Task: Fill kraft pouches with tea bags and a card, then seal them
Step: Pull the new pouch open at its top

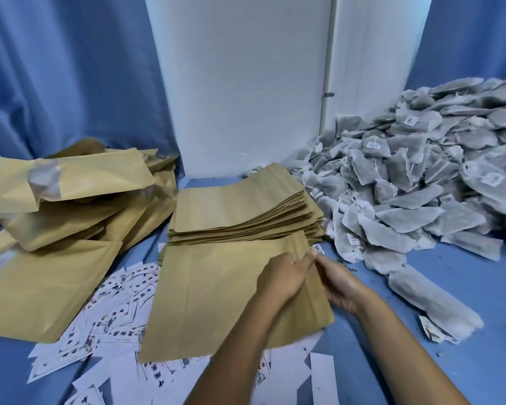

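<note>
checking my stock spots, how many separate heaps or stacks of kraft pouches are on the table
2, plus a single pouch. A neat flat stack sits centre, behind the hands. A loose heap lies left. The single pouch is at the front, with both hands at its right edge. More may be hidden underneath.

Blue curtains are hung across the upper left and upper right of the frame; a white wall is seen between them.

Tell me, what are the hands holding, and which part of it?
Both hands, left hand and right hand, grip the flat kraft pouch at its right edge, near the far corner.
</note>
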A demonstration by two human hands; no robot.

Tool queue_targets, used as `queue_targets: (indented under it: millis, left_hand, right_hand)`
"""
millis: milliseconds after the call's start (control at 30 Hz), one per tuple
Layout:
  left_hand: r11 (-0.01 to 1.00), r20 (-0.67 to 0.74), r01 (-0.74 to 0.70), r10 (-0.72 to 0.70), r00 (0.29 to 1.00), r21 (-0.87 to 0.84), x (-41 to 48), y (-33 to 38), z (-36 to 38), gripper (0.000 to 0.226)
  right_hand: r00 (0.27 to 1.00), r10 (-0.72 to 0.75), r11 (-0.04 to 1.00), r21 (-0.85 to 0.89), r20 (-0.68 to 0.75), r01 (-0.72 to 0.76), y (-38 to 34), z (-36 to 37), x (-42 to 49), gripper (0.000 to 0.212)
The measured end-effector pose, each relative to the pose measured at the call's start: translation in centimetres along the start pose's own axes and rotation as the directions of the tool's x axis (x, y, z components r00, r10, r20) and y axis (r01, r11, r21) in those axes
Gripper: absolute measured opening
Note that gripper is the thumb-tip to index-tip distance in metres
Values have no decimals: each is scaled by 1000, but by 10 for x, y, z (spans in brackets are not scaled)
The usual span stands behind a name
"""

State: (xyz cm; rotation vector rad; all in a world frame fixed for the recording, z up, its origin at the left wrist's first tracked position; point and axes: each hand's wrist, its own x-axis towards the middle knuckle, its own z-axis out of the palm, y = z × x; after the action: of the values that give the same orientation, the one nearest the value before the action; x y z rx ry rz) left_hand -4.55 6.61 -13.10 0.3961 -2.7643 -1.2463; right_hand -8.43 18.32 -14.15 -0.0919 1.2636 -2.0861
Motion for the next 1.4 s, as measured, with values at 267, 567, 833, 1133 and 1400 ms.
queue_targets:
  millis: [267, 567, 833, 1133, 1400]
  left_hand:
    - [936, 20, 17, -11, 1000, -353, 17, -29, 25, 51]
    - [871, 105, 21, 35, 994, -491, 20, -34, 22, 47]
    - [929, 25, -2, 12, 1000, -371, 18, -33, 29, 40]
    - [900, 37, 7, 10, 999, -436, 20, -32, 26, 44]
    - [901, 17, 13, -7, 1000, -433, 19, -33, 27, 44]
  right_hand:
    - [993, -6, 987, -156, 118, 24, -7, -19, -9, 32]
    - [994, -26, 982, -183, 104, 44, -9, -18, -9, 35]
    - [996, -38, 985, -163, 85, 52, -10, -21, -8, 33]
    - [996, -38, 989, -141, 76, 48, -8, -21, -7, 35]
    - [997, -56, 990, -128, 56, 63, -6, -23, -6, 33]
